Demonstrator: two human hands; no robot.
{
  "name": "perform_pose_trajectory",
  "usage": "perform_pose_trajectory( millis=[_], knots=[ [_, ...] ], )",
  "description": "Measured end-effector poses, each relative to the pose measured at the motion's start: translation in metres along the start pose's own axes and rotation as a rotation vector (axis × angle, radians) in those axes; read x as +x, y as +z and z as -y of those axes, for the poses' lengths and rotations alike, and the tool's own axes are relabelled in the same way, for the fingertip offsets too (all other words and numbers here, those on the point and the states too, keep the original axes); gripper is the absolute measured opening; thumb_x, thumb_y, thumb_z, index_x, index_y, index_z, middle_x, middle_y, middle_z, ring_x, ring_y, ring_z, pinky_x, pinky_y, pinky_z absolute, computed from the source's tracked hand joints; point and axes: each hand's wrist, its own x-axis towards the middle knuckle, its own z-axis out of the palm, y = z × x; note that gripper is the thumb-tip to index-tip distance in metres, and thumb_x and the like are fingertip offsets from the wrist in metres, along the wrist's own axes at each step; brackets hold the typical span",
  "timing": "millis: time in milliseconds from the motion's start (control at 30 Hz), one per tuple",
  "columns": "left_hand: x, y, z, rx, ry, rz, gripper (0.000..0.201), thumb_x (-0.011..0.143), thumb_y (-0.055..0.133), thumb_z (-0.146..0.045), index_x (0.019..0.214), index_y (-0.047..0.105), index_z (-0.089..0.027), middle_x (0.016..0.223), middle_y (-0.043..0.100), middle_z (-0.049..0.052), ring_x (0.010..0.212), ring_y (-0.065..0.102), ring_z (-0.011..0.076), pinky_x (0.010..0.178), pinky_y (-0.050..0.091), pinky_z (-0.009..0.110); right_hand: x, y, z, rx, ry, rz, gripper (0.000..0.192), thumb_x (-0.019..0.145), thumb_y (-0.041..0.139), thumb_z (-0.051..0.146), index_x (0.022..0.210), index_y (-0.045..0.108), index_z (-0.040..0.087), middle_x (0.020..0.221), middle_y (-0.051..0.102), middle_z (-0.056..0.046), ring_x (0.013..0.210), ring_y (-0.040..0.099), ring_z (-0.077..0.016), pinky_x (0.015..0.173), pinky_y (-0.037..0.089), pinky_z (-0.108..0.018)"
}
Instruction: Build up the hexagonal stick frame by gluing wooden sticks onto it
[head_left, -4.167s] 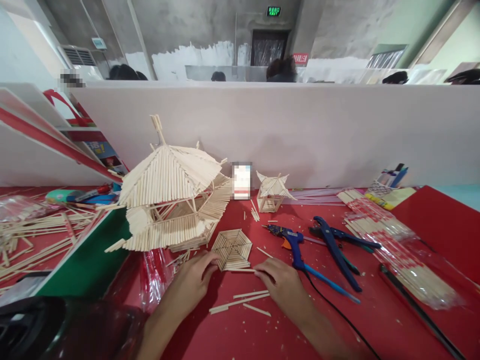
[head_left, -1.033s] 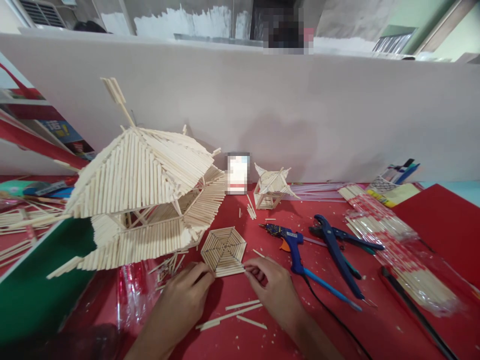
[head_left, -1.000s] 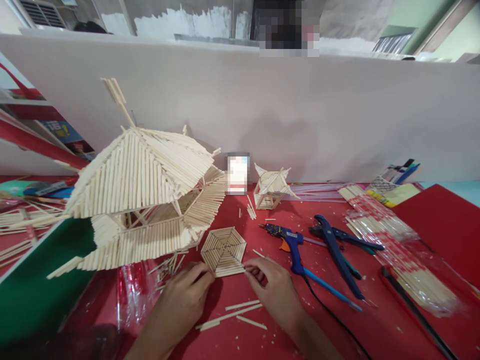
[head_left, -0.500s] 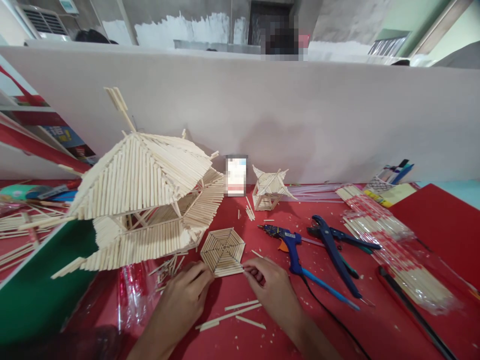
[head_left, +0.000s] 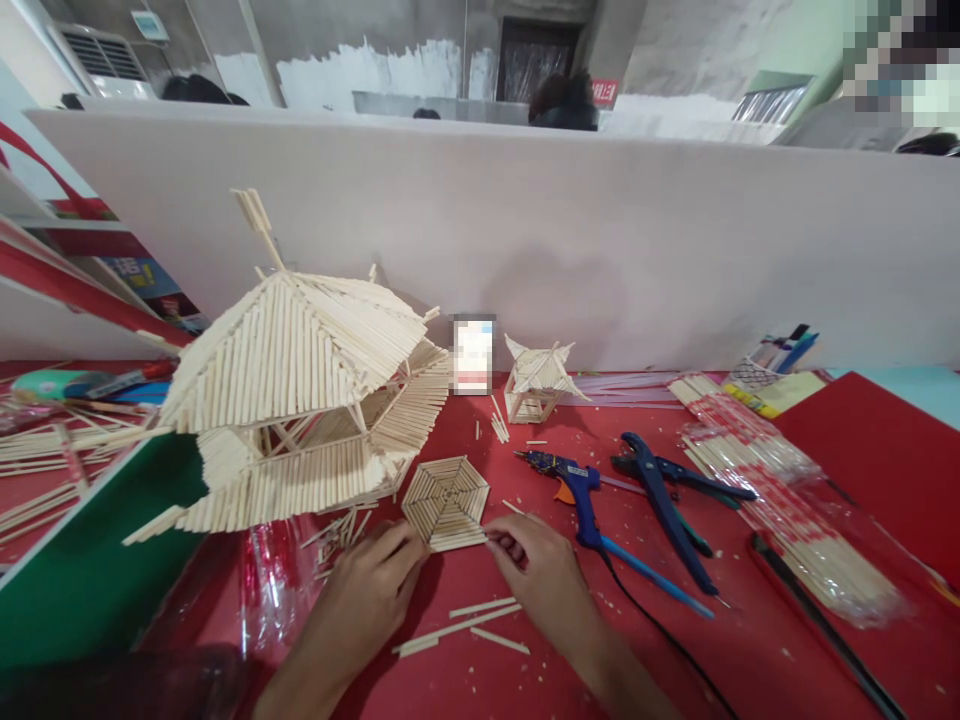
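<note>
My table (head_left: 450,690) is red and sprinkled with pale crumbs. Taking the hexagon (head_left: 448,503) that lies flat on it as the clock's centre, I have four loose sticks (head_left: 474,622) at 6 o'clock. The glue gun (head_left: 576,488) lies on its side at 3, then the blue cutter (head_left: 667,515), then the bagged sticks (head_left: 780,505). A pen basket (head_left: 759,368) stands at 2, the small pavilion (head_left: 538,375) at 1. More sticks (head_left: 37,460) are heaped at 9, and a crumpled wrapper (head_left: 277,585) lies at 8.
</note>
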Motion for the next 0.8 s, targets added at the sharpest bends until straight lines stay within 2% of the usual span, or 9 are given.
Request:
perform_pose_trajectory(
  millis=[300, 500, 600, 667, 733, 800],
  knots=[
    [0.000, -0.007, 0.001, 0.154, 0.082, -0.015, 0.027, 0.090, 0.039, -0.004, 0.094, 0.060, -0.021, 0.089, 0.068, 0.004, 0.072, 0.064, 0.0196, 0.064, 0.050, 0.031, 0.001, -0.004, 0.003, 0.014, -0.053, 0.001, 0.015, 0.087, 0.058, 0.011, 0.087, 0.069, 0.021, 0.078, 0.069, -0.002, 0.072, 0.063, -0.0166, 0.064, 0.048, -0.025],
    [0.001, -0.011, 0.002, 0.137, 0.080, -0.086, 0.021, 0.094, 0.040, -0.013, 0.107, 0.056, -0.020, 0.102, 0.069, 0.006, 0.083, 0.068, 0.0203, 0.072, 0.052, 0.031, -0.002, -0.005, 0.007, 0.016, -0.123, 0.001, 0.013, 0.091, 0.056, 0.016, 0.091, 0.067, 0.022, 0.083, 0.070, -0.002, 0.078, 0.064, -0.0171, 0.069, 0.050, -0.026],
    [0.004, -0.011, 0.001, 0.074, -0.028, -0.154, 0.015, 0.099, 0.040, -0.020, 0.103, 0.054, -0.022, 0.100, 0.068, 0.004, 0.086, 0.068, 0.0199, 0.074, 0.052, 0.031, 0.002, -0.020, 0.004, -0.111, -0.148, -0.059, 0.011, 0.094, 0.054, 0.020, 0.096, 0.065, 0.022, 0.087, 0.070, -0.004, 0.081, 0.065, -0.0188, 0.073, 0.050, -0.028],
    [0.006, -0.010, 0.001, 0.032, -0.123, -0.194, 0.014, 0.099, 0.040, -0.024, 0.101, 0.054, -0.022, 0.098, 0.067, 0.004, 0.088, 0.068, 0.0205, 0.077, 0.052, 0.031, 0.006, -0.038, -0.004, -0.281, -0.127, -0.151, 0.014, 0.095, 0.050, 0.024, 0.101, 0.062, 0.020, 0.090, 0.069, -0.007, 0.085, 0.066, -0.0218, 0.076, 0.050, -0.032],
    [0.007, -0.008, 0.003, 0.020, -0.195, -0.208, 0.014, 0.099, 0.040, -0.026, 0.102, 0.054, -0.023, 0.099, 0.067, 0.005, 0.090, 0.068, 0.0214, 0.079, 0.052, 0.033, 0.008, -0.059, -0.016, -0.486, -0.048, -0.242, 0.018, 0.096, 0.048, 0.029, 0.104, 0.058, 0.018, 0.096, 0.068, -0.011, 0.089, 0.066, -0.0259, 0.077, 0.050, -0.035],
    [0.007, -0.005, 0.005, 0.027, -0.232, -0.196, 0.014, 0.097, 0.041, -0.026, 0.100, 0.055, -0.023, 0.102, 0.067, 0.005, 0.092, 0.068, 0.0222, 0.080, 0.053, 0.034, 0.008, -0.076, -0.028, -0.643, 0.069, -0.255, 0.020, 0.095, 0.050, 0.034, 0.105, 0.055, 0.018, 0.099, 0.068, -0.012, 0.091, 0.068, -0.0287, 0.072, 0.049, -0.035]
  ],
)
